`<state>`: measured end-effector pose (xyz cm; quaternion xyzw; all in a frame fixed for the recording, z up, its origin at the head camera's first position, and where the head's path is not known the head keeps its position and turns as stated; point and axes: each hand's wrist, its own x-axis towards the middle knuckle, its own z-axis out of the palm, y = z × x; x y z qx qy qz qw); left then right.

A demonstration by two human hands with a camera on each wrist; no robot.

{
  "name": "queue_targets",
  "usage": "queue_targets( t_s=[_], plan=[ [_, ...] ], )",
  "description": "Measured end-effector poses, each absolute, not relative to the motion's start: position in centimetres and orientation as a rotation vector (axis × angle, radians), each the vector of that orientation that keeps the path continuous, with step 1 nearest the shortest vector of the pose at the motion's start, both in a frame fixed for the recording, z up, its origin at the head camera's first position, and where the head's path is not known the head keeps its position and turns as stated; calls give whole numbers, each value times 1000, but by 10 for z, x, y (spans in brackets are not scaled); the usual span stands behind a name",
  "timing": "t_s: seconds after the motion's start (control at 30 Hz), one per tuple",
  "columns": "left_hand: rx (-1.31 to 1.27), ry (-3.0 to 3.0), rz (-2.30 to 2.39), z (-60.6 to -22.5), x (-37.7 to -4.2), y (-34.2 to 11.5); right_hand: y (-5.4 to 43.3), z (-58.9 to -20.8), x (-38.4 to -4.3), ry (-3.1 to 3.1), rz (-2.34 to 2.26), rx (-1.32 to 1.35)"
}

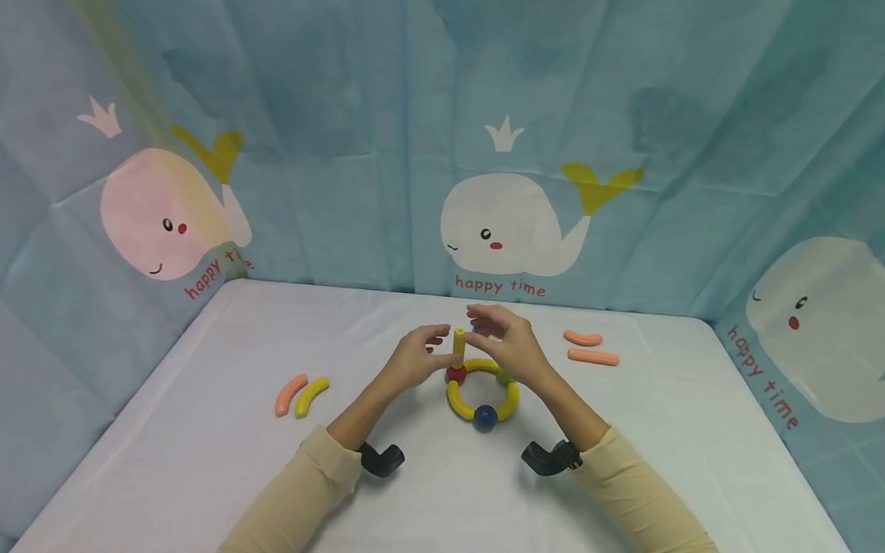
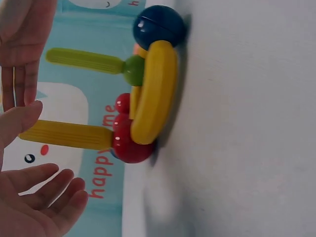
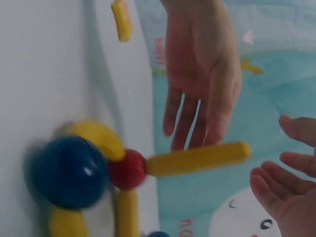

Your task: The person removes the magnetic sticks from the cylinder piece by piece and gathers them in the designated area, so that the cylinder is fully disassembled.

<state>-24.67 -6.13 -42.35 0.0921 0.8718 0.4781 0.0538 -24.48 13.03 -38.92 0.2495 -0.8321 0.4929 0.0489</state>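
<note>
I'm judging everything by the yellow rod (image 1: 458,348), upright just below and right of centre in the head view, in the gap between the two hands. The left hand (image 1: 411,358) is to its left, the right hand (image 1: 512,344) to its right. I judge the left nearer: its thumb overlaps the rod's lower part there, though I cannot tell whether they touch. The right thumb tip sits just beside the upper end. The hands are apart, fingers loosely extended, and I see neither gripping anything. In both sideways-turned wrist views, the rod's long axis runs across the frame.

The rod is straight and grooved lengthwise, its foot on a glossy red ball (image 2: 133,146). That ball joins a ring (image 1: 458,403) of curved yellow bars on the white table (image 1: 445,510), with a dark blue ball (image 1: 484,417) at its lower edge and a green ball (image 1: 505,377) upper right. From the green ball rises a green rod (image 2: 84,60), upper left in the left wrist view.
</note>
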Motion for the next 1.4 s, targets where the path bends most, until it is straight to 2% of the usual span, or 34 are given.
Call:
queue_targets(
  t_s=[0.27,0.53,0.9,1.4],
  plan=[
    [201,2632,1294,-441,-254,-56,117,-412,-245,-2589,1561,685],
    [236,2581,1241,-449,-256,-48,112,-432,-245,-2631,1598,605],
    [275,2659,1196,-456,-257,-46,107,-436,-244,-2662,1612,479],
    [325,2686,1146,-455,-260,-46,103,-435,-244,-2638,1566,473]
  ],
)
